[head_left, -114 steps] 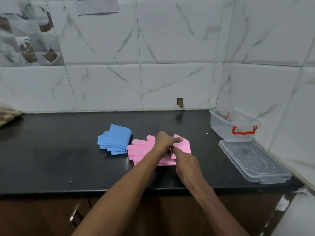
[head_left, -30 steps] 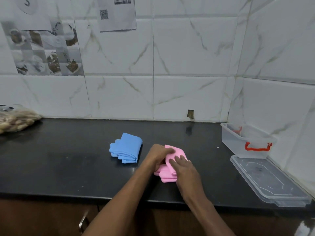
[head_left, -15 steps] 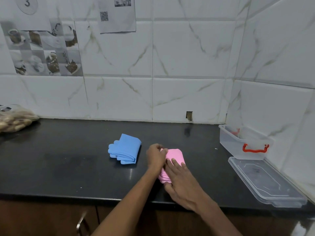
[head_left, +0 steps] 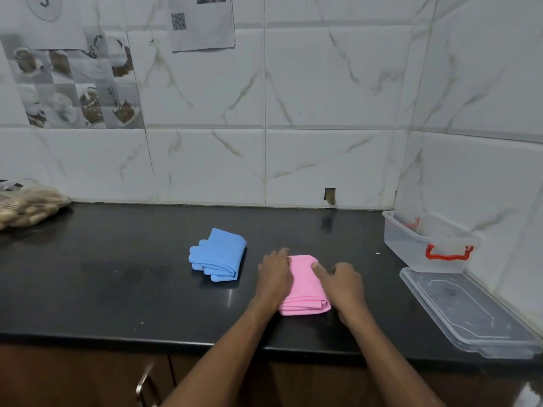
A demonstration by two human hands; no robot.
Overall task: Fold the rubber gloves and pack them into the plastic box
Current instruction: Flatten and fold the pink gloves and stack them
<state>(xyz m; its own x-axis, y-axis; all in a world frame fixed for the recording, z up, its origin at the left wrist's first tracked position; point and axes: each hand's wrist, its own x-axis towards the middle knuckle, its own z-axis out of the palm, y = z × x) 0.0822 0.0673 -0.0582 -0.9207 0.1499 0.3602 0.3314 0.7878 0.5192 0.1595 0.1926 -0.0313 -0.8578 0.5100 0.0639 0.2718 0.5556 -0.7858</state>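
Observation:
The pink rubber gloves [head_left: 305, 286] lie folded into a compact bundle on the black counter [head_left: 117, 283]. My left hand [head_left: 274, 277] rests against the bundle's left side, and my right hand [head_left: 342, 284] holds its right side, thumb on top. Both hands press the bundle between them. To the left lies the folded blue pair of gloves [head_left: 219, 255], untouched. The clear plastic box [head_left: 429, 242] with a red handle stands open at the right by the wall. Its clear lid [head_left: 467, 311] lies flat in front of it.
A bag of brownish items [head_left: 25, 202] sits at the far left of the counter. Tiled walls close the back and right side. The counter's front edge runs just below my wrists, above wooden cabinet doors [head_left: 88, 377].
The pink gloves went from lying flat to a folded bundle. In the last half second my right hand slid off the top to the bundle's right side, and my left hand moved to its left side.

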